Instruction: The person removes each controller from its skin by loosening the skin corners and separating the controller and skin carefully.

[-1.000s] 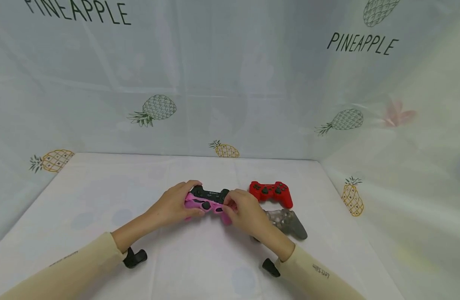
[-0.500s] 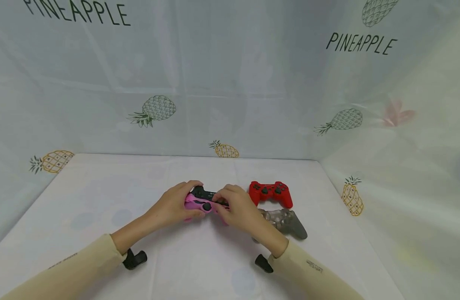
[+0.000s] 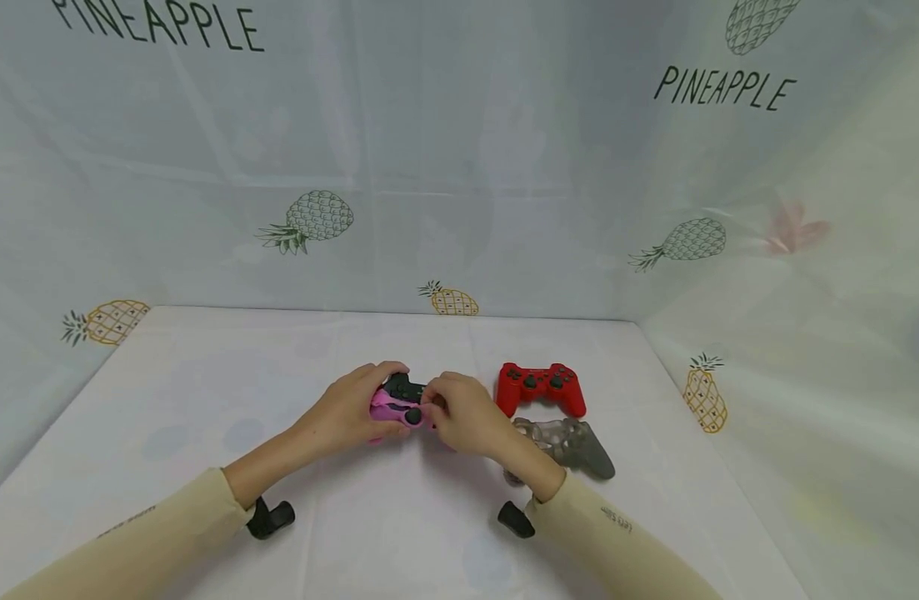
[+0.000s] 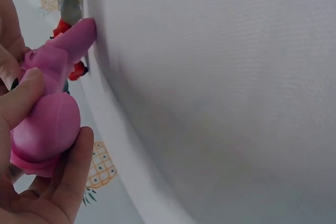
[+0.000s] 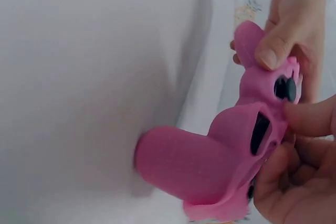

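In the head view a black game controller (image 3: 405,388) is partly inside a pink silicone cover (image 3: 385,410), held above the table. My left hand (image 3: 348,413) grips its left end, thumb on the near side and fingers at the far side. With curled fingers and thumb, my right hand (image 3: 465,413) pinches the cover's edge near the middle. It hides the controller's right half there. The right wrist view shows the cover's (image 5: 184,161) grip and a thumbstick (image 5: 285,88) poking through one opening; another opening has only black showing. The left wrist view shows the cover's (image 4: 50,127) rounded underside.
A red controller (image 3: 530,383) lies to the right on the white table (image 3: 354,542). Nearer lies a grey translucent controller (image 3: 579,446), partly behind my right forearm. Pineapple-print curtains (image 3: 459,167) rise at the back and sides.
My right hand has moved left along the controller, from its right end to the middle, still at the cover's edge. My left hand stays in its place.
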Demonstrator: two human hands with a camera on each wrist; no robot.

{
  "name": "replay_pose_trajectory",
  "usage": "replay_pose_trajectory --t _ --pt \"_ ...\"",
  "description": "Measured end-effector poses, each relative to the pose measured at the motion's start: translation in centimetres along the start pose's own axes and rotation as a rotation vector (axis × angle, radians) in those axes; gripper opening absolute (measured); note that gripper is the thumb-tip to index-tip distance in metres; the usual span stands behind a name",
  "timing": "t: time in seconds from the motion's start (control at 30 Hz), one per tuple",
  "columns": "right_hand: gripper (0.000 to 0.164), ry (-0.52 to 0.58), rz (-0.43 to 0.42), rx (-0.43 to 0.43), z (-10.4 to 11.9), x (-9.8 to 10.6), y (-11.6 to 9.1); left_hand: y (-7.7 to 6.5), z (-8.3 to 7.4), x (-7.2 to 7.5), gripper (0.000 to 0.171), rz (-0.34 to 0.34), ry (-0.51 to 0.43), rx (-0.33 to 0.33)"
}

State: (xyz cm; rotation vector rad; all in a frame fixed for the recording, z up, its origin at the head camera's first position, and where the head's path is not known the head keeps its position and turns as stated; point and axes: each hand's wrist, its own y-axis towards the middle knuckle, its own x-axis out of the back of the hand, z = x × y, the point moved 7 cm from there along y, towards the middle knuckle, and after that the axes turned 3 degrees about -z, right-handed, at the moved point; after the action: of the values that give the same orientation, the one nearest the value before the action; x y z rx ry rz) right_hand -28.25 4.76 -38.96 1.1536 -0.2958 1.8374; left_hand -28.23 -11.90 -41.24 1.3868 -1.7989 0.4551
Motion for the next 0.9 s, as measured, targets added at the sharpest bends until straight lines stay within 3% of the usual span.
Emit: replay_pose_trajectory --t 0.23,0.33,0.9 --pt "0.008 0.346 0.148 -0.182 -2.9 -0.4 0.0 0.2 -0.2 -0.1 0.083 0.008 0.001 0.007" --pt "0.007 0.422 0.173 -0.211 -3.7 -0.5 -0.2 0.4 -0.3 -0.1 0.084 0.018 -0.004 0.016" --pt "0.006 0.489 0.224 -0.010 -4.1 -0.9 -0.7 0.9 -0.1 0.1 0.081 0.026 0.000 0.028"
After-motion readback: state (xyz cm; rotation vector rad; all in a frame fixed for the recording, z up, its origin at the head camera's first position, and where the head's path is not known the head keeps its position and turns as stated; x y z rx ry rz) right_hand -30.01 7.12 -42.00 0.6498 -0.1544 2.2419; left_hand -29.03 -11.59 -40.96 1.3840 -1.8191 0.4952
